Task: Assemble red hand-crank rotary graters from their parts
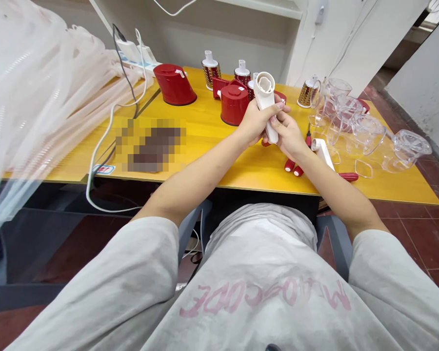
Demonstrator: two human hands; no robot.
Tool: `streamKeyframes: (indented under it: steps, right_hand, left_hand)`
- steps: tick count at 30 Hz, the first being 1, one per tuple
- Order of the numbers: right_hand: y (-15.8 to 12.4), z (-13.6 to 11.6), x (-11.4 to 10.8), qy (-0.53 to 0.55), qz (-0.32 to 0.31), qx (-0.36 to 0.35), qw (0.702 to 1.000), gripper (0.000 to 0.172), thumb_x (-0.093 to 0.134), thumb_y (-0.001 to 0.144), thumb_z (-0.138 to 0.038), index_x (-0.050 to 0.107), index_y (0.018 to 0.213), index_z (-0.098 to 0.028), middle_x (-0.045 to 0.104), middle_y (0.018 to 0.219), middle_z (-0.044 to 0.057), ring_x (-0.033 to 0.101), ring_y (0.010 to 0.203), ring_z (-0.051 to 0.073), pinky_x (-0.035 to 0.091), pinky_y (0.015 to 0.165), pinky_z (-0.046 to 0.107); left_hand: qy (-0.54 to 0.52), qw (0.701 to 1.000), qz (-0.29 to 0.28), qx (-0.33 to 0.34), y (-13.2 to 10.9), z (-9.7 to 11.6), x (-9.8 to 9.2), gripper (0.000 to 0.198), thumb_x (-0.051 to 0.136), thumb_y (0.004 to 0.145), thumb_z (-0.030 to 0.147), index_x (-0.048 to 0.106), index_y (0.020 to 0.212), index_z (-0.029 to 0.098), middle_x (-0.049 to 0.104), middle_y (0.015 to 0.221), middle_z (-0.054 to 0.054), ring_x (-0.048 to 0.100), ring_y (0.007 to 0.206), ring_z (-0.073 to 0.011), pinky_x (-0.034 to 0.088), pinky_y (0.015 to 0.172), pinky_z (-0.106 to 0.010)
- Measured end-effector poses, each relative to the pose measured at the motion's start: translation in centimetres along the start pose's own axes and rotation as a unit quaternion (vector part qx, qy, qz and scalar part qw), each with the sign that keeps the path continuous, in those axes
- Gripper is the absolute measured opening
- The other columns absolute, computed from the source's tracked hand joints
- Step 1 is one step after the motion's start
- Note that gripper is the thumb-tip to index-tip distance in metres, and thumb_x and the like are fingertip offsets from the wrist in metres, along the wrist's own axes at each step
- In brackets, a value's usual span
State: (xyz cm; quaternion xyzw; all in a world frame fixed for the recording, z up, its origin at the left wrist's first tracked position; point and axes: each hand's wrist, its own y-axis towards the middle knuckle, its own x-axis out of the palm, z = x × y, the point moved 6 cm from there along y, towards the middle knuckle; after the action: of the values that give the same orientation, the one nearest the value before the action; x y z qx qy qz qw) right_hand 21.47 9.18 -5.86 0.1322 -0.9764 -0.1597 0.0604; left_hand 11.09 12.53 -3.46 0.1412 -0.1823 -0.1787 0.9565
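Observation:
Both hands are together over the yellow table, around a white plastic crank arm [266,109] with a round socket at its upper end. My left hand [254,123] is closed on the arm's side, thumb across it. My right hand [289,135] grips its lower end, with fingertips close to the left thumb. Just behind my left hand stands a red grater base [234,105]. Below my right hand lie red handles [293,166] with white ends. Beside my right forearm rests another white crank arm [324,153]. Something red under the hands is mostly hidden.
Several clear plastic hoppers [368,129] crowd the table's right side. Metal grater drums [211,72] stand along the back, near another red base [173,85]. At left are a pixelated dark object [155,148], a white cable [111,122] and translucent plastic bags [40,97].

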Motion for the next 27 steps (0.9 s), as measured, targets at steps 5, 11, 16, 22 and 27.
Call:
streamKeyframes:
  steps: [5, 11, 16, 22, 27]
  right_hand:
    - [0.3, 0.4, 0.4, 0.03, -0.004, 0.0, 1.0, 0.074, 0.09, 0.104, -0.094, 0.07, 0.139, -0.032, 0.087, 0.102, 0.001, 0.089, 0.095, 0.025, 0.067, 0.066, 0.035]
    - [0.1, -0.7, 1.0, 0.039, 0.052, 0.02, 0.998, 0.07, 0.101, 0.097, -0.089, 0.07, 0.124, -0.032, 0.071, 0.081, -0.007, 0.066, 0.067, 0.016, 0.061, 0.061, 0.031]
    - [-0.5, -2.8, 0.9, 0.04, 0.054, 0.056, 0.996, 0.06, 0.095, 0.107, -0.083, 0.067, 0.111, -0.03, 0.071, 0.08, -0.006, 0.058, 0.06, 0.014, 0.06, 0.06, 0.03]
    - [-0.6, -4.0, -0.4, 0.071, 0.009, 0.049, 0.996, 0.062, 0.091, 0.109, -0.086, 0.076, 0.131, -0.03, 0.081, 0.092, -0.005, 0.061, 0.058, 0.01, 0.069, 0.07, 0.031]
    - [-0.8, -4.2, -1.5, -0.031, 0.077, -0.053, 0.995, 0.07, 0.11, 0.091, -0.081, 0.079, 0.129, -0.031, 0.084, 0.114, -0.001, 0.077, 0.085, 0.014, 0.075, 0.082, 0.032]
  left_hand:
    - [0.01, 0.999, 0.039, -0.018, -1.1, 1.6, 0.6, 0.027, 0.097, 0.111, 0.038, 0.073, 0.113, 0.025, 0.096, 0.128, -0.013, 0.094, 0.135, -0.0361, 0.081, 0.105, -0.038]
    - [0.033, 0.999, 0.032, 0.01, -0.2, 0.8, 0.5, 0.039, 0.097, 0.114, 0.055, 0.074, 0.118, 0.024, 0.096, 0.127, -0.015, 0.095, 0.132, -0.0387, 0.08, 0.097, -0.041]
    - [0.037, 0.999, -0.03, 0.016, 0.9, -0.3, -0.7, 0.068, 0.093, 0.105, 0.091, 0.075, 0.119, 0.027, 0.096, 0.12, -0.013, 0.094, 0.1, -0.0337, 0.08, 0.085, -0.047]
    - [0.009, 0.997, -0.057, 0.053, 1.6, 0.6, -1.6, 0.076, 0.107, 0.09, 0.091, 0.077, 0.126, 0.032, 0.098, 0.126, -0.006, 0.093, 0.113, -0.0332, 0.08, 0.097, -0.051]
    - [0.024, 0.991, 0.025, 0.126, 2.9, 0.5, -2.8, 0.079, 0.114, 0.078, 0.091, 0.072, 0.114, 0.034, 0.096, 0.126, -0.006, 0.09, 0.137, -0.0334, 0.076, 0.11, -0.047]
